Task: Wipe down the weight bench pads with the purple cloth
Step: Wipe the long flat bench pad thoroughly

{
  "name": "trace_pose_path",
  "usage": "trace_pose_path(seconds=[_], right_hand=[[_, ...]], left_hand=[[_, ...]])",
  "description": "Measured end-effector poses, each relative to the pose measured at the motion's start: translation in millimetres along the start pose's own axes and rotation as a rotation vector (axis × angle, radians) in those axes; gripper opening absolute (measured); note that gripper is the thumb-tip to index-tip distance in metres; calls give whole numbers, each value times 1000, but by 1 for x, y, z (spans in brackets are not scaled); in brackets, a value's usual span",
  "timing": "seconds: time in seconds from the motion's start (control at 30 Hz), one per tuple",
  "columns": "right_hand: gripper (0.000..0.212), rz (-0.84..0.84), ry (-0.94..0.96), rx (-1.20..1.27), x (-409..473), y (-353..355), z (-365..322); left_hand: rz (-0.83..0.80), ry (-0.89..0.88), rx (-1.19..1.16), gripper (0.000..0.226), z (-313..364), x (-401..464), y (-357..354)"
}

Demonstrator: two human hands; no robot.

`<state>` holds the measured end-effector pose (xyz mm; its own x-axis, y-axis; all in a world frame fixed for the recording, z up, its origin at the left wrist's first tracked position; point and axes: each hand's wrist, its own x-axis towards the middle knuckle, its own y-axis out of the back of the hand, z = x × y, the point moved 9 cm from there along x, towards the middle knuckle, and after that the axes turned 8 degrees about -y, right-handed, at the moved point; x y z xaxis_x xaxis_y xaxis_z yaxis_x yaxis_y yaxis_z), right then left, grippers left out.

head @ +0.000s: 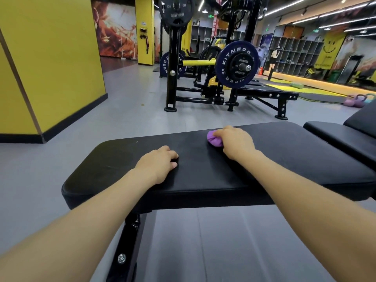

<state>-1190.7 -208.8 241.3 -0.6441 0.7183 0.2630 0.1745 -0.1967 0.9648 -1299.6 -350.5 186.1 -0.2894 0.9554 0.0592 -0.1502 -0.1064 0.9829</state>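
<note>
Both hands are laid on the black seat pad [203, 174] of the weight bench. A bunched purple cloth [214, 138] is gripped by the right hand [237, 142], whose fingers are curled over it so that only the left part of the wad shows; the cloth is pressed against the pad near its far edge, right of centre. The left hand [160, 162] is rested palm down on the pad, nearer the middle and well apart from the cloth, with its fingers bent under loosely and nothing held in them. Both bare forearms are stretched forward from the bottom corners of the view. A second black pad [337, 137] is seen just beside the first at the right, separated from it by a narrow gap. Under the seat pad a black metal leg [130, 241] with a bolt is visible, set on a grey floor [132, 102]. Beyond the bench a black rack [173, 58] is placed, loaded with a dark blue plate [237, 64] on a yellow bar [199, 62], and a flat bench frame [268, 94] is extended to its right. A yellow wall [50, 58] is seen at the left, pink kettlebells [355, 100] at the far right, and a person [274, 58] is shown standing before shelving in the distance.
</note>
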Motion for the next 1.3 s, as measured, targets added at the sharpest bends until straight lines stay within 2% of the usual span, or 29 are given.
trace_pose_path(seconds=[0.2, 0.27, 0.4, 0.5, 0.57, 0.6, 0.73, 0.87, 1.13, 1.3], right_hand=[[63, -90, 327, 62, -64, 3, -48], [64, -99, 267, 31, -48, 5, -27], [59, -107, 21, -37, -12, 4, 23], [61, -262, 6, 90, -13, -5, 21], [54, -339, -41, 272, -17, -3, 21], [48, -330, -46, 302, -17, -1, 21], [40, -151, 41, 90, -42, 10, -2], [42, -164, 242, 119, -98, 15, -31], [44, -95, 44, 51, -33, -2, -34], [42, -161, 258, 147, -110, 12, -38]], left_hand=[[-5, 15, -13, 39, -2, -1, 0], [-3, 17, -13, 39, -2, -1, 0], [3, 19, -22, 38, -3, 1, -1], [-4, 25, -28, 38, -3, 1, -1], [-3, 23, -24, 38, -3, 1, -1], [-3, 27, -27, 39, -4, 1, -1], [-6, 32, -26, 39, -2, -1, -2], [1, 27, -20, 39, -1, -3, -1], [15, 36, -29, 39, -1, -4, -1], [24, 35, -41, 39, -2, -3, -1]])
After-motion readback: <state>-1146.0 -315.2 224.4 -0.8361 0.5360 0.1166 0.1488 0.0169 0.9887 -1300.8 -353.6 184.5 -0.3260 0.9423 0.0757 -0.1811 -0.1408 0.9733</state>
